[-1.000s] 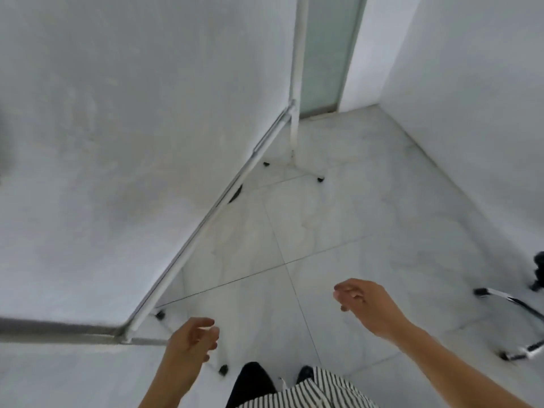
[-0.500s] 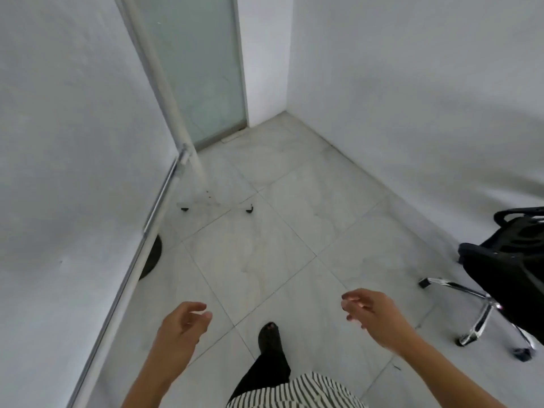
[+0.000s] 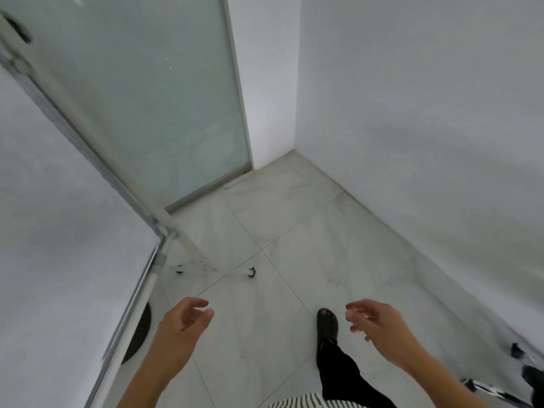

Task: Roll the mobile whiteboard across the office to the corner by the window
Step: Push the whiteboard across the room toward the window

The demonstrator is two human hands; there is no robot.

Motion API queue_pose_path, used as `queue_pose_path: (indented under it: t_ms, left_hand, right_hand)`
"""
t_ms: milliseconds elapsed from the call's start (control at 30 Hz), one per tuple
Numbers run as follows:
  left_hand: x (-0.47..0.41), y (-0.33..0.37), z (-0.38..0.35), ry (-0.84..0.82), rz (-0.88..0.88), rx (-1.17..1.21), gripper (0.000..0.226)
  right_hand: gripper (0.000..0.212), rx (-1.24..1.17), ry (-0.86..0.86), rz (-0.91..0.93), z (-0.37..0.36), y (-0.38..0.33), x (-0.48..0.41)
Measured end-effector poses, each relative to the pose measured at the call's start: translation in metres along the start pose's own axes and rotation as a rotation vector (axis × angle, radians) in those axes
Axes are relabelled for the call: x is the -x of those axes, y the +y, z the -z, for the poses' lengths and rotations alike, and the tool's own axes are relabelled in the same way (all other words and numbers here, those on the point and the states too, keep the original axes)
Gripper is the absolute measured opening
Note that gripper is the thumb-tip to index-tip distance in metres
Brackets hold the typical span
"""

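I see the big white mobile whiteboard with its silver metal frame at my left, its castered foot on the pale tiled floor beside the frosted glass panel. My left hand and right hand hang released and empty, apart from the board, probably because it is parked.
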State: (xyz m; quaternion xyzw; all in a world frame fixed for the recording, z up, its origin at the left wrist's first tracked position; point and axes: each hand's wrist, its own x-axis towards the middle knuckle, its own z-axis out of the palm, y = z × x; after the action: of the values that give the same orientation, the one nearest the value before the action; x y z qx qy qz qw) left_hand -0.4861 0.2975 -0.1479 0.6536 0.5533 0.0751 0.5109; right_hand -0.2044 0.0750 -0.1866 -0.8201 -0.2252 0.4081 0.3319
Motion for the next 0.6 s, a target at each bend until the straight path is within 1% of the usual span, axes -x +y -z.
queue_pose_path:
  t_ms: [167,300,433,533,600]
  left_hand:
    - [-0.074,0.068,-0.022,0.090,0.040,0.062,0.007]
    - [-0.121,0.106,-0.010,0.214,0.053,0.111,0.012]
    - [-0.157,0.112,0.012,0.400,0.113,0.210,0.017]
    - [-0.188,0.102,0.030,0.512,0.181,0.275,0.020]
    - [-0.208,0.101,0.048,0.563,0.233,0.303,0.027]
  right_hand:
    - [0.004,0.095,-0.116,0.069,0.058,-0.066,-0.128]
    - [0.003,0.197,-0.190,0.131,0.089,-0.136,-0.219]
    - [0.007,0.229,-0.247,0.194,0.087,-0.205,-0.298]
    - [0.007,0.265,-0.297,0.227,0.066,-0.245,-0.353]
    - [0.008,0.287,-0.332,0.249,0.047,-0.273,-0.386]
